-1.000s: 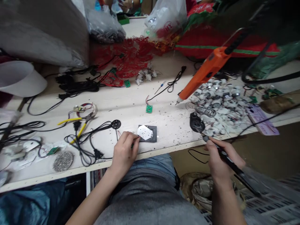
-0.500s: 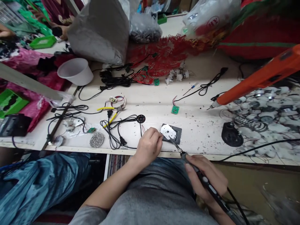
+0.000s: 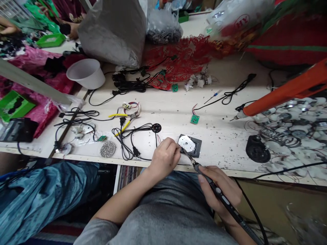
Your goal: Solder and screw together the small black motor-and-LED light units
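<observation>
My left hand [image 3: 165,157] is closed in a pinch at the left edge of a round silver board [image 3: 187,143], which lies on a dark square pad [image 3: 197,149] near the table's front edge. What the fingers pinch is hidden. My right hand [image 3: 219,189] grips a black soldering iron [image 3: 217,193]. Its tip touches the board's lower left edge, right beside my left fingers. A thin red-and-black wire runs from the board area to a small black disc [image 3: 156,128].
An orange tool [image 3: 283,93] hangs over the right side above a heap of white round parts [image 3: 291,129]. A black round stand [image 3: 257,153], green circuit boards [image 3: 195,119], yellow cutters [image 3: 124,119], black cables [image 3: 127,143], a white cup [image 3: 87,73] and bags lie about.
My right hand brought the soldering iron from the black stand at the right to the silver board. The view swung left. My left hand stayed pinched at the board.
</observation>
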